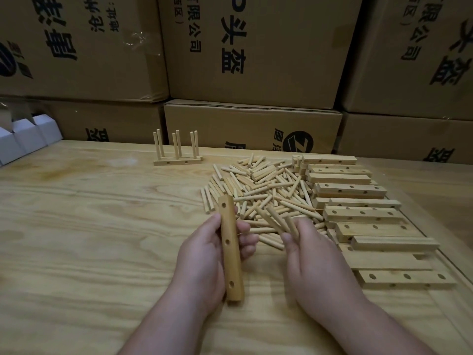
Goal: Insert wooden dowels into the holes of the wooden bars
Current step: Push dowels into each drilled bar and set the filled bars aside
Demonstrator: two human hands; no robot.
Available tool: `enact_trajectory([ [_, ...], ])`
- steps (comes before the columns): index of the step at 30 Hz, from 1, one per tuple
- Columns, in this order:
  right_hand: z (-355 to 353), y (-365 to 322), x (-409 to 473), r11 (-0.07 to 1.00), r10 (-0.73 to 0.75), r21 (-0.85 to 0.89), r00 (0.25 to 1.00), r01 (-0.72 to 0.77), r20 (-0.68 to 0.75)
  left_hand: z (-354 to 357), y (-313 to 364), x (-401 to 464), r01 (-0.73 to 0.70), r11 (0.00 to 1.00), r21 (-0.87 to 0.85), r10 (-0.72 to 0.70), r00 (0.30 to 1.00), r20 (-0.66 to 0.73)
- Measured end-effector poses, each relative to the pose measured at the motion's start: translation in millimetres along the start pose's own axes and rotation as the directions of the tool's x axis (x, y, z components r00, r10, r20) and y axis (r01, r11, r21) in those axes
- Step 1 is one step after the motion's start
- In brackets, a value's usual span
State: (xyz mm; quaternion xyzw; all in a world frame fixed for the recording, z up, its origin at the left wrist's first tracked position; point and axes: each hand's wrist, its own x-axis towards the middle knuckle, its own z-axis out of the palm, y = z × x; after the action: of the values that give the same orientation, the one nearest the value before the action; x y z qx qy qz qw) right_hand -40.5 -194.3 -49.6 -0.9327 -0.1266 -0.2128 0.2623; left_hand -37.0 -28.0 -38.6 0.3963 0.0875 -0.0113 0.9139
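My left hand (204,254) grips a wooden bar (230,249) with three holes facing up, held lengthwise above the table. My right hand (314,260) holds a few wooden dowels (279,219) that stick up and away from its fingers. A large pile of loose dowels (266,190) lies just beyond both hands. To the right of the pile, several drilled wooden bars (363,213) are stacked in rows. At the back of the table stand two bars with upright dowels (176,149) fitted in them.
The wooden table (89,213) stretches to the left of the hands. Stacked cardboard boxes (253,52) wall off the far edge. Small white boxes (23,137) sit at the back left corner. A groove runs along the table's right side.
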Motion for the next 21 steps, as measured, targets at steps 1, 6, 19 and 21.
enact_trajectory([
  [1, 0.8, 0.3, -1.2, 0.996, 0.028, 0.088, 0.999, -0.029, 0.018, 0.0, 1.4, -1.1, 0.026, 0.998, -0.051, -0.025, 0.999, 0.024],
  [6, 3.2, 0.1, -5.2, 0.945, -0.004, 0.327, 0.997, -0.02, 0.073, -1.2, 3.2, -3.4, 0.109, 0.982, -0.156, -0.092, 0.989, 0.113],
  [19, 2.9, -2.1, -8.7, 0.842, -0.097, 0.539, 0.975, -0.028, 0.202, 5.4, -7.2, -4.5, 0.092, 0.991, -0.093, -0.078, 0.986, 0.144],
  [21, 5.6, -1.3, -8.5, 0.831, -0.049, 0.556, 0.991, -0.027, 0.122, 4.0, -6.6, -2.5, 0.077, 0.993, -0.095, -0.066, 0.991, 0.117],
])
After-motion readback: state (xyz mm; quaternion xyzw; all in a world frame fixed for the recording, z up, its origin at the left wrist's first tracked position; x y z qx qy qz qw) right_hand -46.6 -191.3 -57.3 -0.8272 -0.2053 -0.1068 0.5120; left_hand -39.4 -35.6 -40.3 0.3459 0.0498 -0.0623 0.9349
